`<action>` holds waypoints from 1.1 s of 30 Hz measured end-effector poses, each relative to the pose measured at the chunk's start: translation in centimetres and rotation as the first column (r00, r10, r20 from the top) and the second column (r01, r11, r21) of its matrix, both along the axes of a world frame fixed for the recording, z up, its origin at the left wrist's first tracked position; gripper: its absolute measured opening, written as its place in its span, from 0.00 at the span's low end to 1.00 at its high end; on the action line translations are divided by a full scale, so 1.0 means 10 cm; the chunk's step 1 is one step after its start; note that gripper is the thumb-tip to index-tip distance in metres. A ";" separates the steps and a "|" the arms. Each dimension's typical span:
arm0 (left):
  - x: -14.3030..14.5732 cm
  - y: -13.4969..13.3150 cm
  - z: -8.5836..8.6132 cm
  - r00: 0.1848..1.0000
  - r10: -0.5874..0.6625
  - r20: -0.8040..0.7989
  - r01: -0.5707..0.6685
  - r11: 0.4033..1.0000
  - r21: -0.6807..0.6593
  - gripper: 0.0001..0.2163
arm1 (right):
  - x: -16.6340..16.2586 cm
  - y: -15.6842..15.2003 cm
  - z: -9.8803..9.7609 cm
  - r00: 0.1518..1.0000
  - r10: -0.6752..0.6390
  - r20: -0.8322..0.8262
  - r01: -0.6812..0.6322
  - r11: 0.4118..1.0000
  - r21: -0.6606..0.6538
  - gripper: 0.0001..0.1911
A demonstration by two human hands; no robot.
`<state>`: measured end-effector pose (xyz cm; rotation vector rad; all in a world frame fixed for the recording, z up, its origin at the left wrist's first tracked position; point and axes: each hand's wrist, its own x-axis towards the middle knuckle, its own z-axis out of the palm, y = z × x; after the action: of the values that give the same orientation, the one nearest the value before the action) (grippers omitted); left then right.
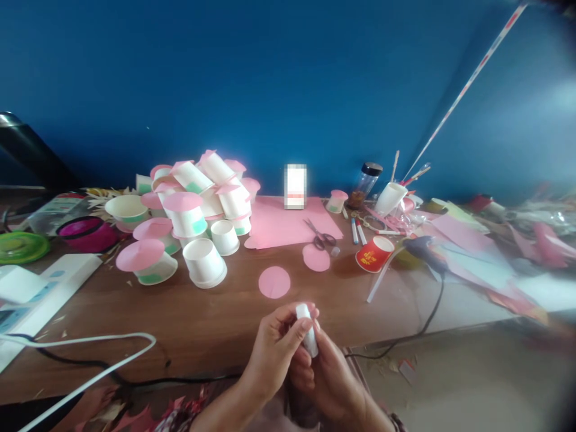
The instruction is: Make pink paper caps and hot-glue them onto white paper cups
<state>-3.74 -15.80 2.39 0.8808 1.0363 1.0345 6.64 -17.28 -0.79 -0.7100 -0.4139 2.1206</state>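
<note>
Showing white: a tube (310, 341), probably plastic

Blue wall (252, 78), plain and smooth-looking, spans the whole background ahead of the left hand (275, 336), deep in tone above it and paler, with a hazy sheen of light (555, 90), far off to the right of the right hand (328, 375). Brown bench (229, 315), wood-toned, meets the wall's foot and extends well beyond both hands on either side, its top greyer toward the right; dull beige-grey floor (472, 384) shows below its edge, right of the right hand, bearing a small scrap (407, 371).
</note>
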 end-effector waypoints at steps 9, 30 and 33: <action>-0.06 -0.01 -0.03 0.980 -0.020 0.200 0.019 1.000 0.008 0.18 | 0.01 -0.04 0.09 0.970 -0.202 0.132 0.198 0.979 0.044 0.20; -0.71 0.62 -0.34 0.318 0.384 -0.867 0.440 0.750 0.494 0.17 | 0.34 0.38 0.17 0.916 -0.354 0.187 0.295 0.913 0.283 0.10; -0.67 0.62 -0.27 0.225 0.342 -0.912 0.531 0.742 0.409 0.14 | 0.40 0.51 0.21 0.903 -0.389 0.182 0.332 0.901 0.280 0.12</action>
<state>-10.40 -9.59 -0.30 2.4587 1.6205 0.5879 10.61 -12.21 1.26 -0.8257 -0.6069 1.6070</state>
